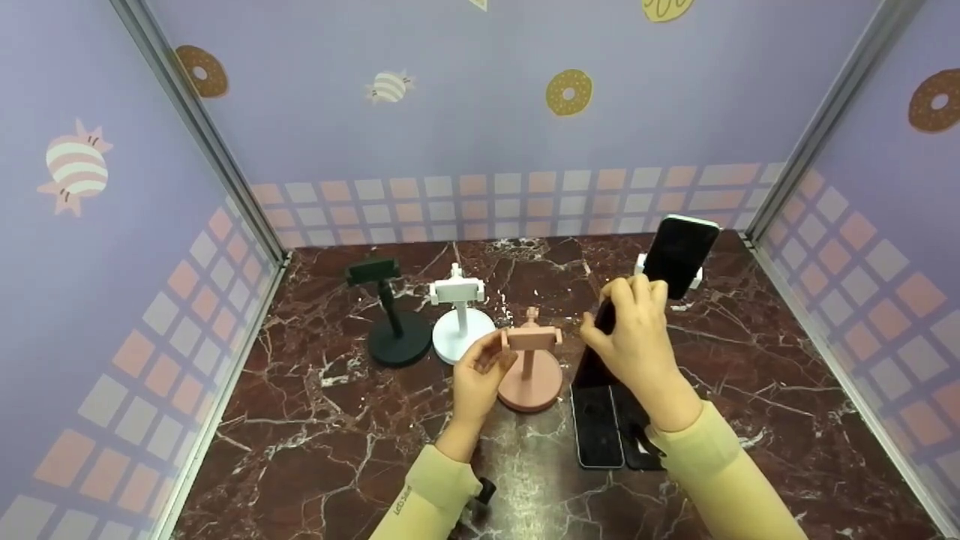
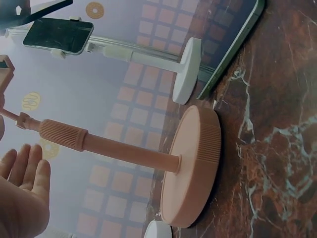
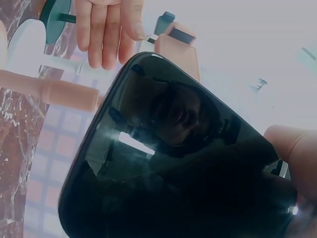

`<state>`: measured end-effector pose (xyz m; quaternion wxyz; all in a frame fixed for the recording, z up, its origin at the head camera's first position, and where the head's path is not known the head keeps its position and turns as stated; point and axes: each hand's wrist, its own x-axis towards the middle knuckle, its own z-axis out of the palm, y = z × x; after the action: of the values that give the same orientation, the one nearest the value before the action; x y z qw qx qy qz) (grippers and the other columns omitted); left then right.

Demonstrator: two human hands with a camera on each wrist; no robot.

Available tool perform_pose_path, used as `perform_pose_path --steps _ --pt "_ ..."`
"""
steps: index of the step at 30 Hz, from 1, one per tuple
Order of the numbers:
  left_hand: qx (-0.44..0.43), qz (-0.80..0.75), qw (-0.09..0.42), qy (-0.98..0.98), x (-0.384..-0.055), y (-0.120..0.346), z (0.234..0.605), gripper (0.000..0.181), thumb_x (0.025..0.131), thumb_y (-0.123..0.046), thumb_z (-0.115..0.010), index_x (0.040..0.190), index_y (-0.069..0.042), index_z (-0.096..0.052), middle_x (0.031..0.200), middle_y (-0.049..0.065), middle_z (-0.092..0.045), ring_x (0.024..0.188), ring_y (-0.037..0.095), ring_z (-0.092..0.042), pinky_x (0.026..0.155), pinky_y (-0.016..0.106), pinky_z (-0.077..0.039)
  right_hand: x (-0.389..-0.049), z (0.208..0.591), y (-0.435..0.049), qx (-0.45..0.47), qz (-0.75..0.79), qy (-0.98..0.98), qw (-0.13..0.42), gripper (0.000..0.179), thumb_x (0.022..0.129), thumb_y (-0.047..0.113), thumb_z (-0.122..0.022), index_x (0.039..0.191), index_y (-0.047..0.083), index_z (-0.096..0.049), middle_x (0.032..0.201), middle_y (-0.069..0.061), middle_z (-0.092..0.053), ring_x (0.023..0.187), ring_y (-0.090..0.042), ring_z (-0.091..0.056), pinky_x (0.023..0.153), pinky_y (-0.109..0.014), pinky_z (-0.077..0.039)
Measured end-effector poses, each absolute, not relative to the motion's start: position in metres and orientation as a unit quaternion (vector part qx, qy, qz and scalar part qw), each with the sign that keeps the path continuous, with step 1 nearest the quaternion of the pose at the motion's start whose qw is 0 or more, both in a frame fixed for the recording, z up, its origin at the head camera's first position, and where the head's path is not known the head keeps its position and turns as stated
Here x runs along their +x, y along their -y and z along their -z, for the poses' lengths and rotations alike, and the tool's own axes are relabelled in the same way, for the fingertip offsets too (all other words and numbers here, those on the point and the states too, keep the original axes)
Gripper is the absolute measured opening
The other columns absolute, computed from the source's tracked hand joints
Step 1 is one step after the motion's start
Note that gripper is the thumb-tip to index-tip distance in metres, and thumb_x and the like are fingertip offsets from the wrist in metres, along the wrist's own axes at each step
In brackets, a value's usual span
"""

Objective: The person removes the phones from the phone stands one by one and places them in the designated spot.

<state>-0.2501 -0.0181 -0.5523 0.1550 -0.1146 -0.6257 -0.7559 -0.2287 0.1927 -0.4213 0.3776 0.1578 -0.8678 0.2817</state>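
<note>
My right hand (image 1: pixel 637 337) grips a black smartphone (image 1: pixel 592 367) by its upper edge, thumb on one side and fingers on the other. The phone (image 3: pixel 178 158) fills much of the right wrist view, its glossy dark screen showing reflections. To its left stands a pink phone stand (image 1: pixel 529 375) with a round base and a clamp on top. My left hand (image 1: pixel 480 379) is at the left end of that clamp. In the left wrist view its fingers (image 2: pixel 32 168) look straight, beside the pink stand's upper post.
Left of the pink stand are a white phone stand (image 1: pixel 461 322) and a dark green one (image 1: pixel 397 337). At the back right another white stand (image 1: pixel 696 279) bears a phone (image 1: pixel 681 251). Two phones lie side by side near my right forearm, one silver-edged (image 1: pixel 598 431). Patterned walls enclose the marbled table.
</note>
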Motion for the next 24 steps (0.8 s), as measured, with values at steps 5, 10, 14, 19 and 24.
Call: perform_pose_path --steps 5,10,14,19,24 --pt "-0.11 0.74 0.145 0.648 -0.255 0.016 0.555 0.049 0.089 0.001 -0.077 0.132 0.016 -0.058 0.133 0.035 -0.063 0.12 0.031 -0.069 0.105 0.028 -0.054 -0.228 0.43 -0.198 0.151 -0.277 0.871 0.376 0.029 0.075 0.005 -0.074 0.093 0.003 -0.051 0.088 -0.016 -0.046 0.089 -0.036 -0.037 0.064 -0.037 -0.033" --pt "-0.13 0.731 0.139 0.656 -0.262 0.013 0.559 0.057 0.088 -0.006 -0.078 0.134 0.019 -0.055 0.135 0.038 -0.06 0.127 0.049 -0.059 0.112 0.034 -0.049 -0.229 0.439 -0.203 0.151 -0.27 0.875 0.373 0.031 0.076 0.005 -0.076 0.093 0.002 -0.051 0.088 -0.017 -0.047 0.088 -0.037 -0.037 0.064 -0.037 -0.033" --pt "-0.149 0.719 0.142 0.664 -0.268 0.011 0.561 0.06 0.089 -0.012 -0.078 0.135 0.018 -0.054 0.134 0.037 -0.06 0.128 0.051 -0.059 0.112 0.037 -0.048 -0.229 0.445 -0.209 0.147 -0.271 0.877 0.368 0.031 0.075 0.004 -0.076 0.094 0.002 -0.052 0.089 -0.018 -0.048 0.088 -0.038 -0.038 0.066 -0.039 -0.036" --pt "-0.163 0.704 0.14 0.677 -0.273 0.01 0.563 0.054 0.092 -0.01 -0.077 0.135 0.015 -0.057 0.132 0.033 -0.065 0.126 0.048 -0.061 0.11 0.035 -0.051 -0.228 0.453 -0.217 0.12 -0.275 0.886 0.353 0.032 0.074 0.006 -0.076 0.097 0.002 -0.054 0.093 -0.019 -0.05 0.092 -0.039 -0.039 0.059 -0.045 -0.041" --pt "-0.168 0.706 0.133 0.675 -0.274 0.008 0.563 0.047 0.091 0.003 -0.071 0.134 0.016 -0.058 0.133 0.033 -0.064 0.126 0.048 -0.061 0.109 0.037 -0.052 -0.227 0.461 -0.225 0.1 -0.273 0.895 0.338 0.033 0.074 0.006 -0.077 0.095 0.003 -0.052 0.093 -0.019 -0.048 0.092 -0.04 -0.038 0.055 -0.048 -0.041"
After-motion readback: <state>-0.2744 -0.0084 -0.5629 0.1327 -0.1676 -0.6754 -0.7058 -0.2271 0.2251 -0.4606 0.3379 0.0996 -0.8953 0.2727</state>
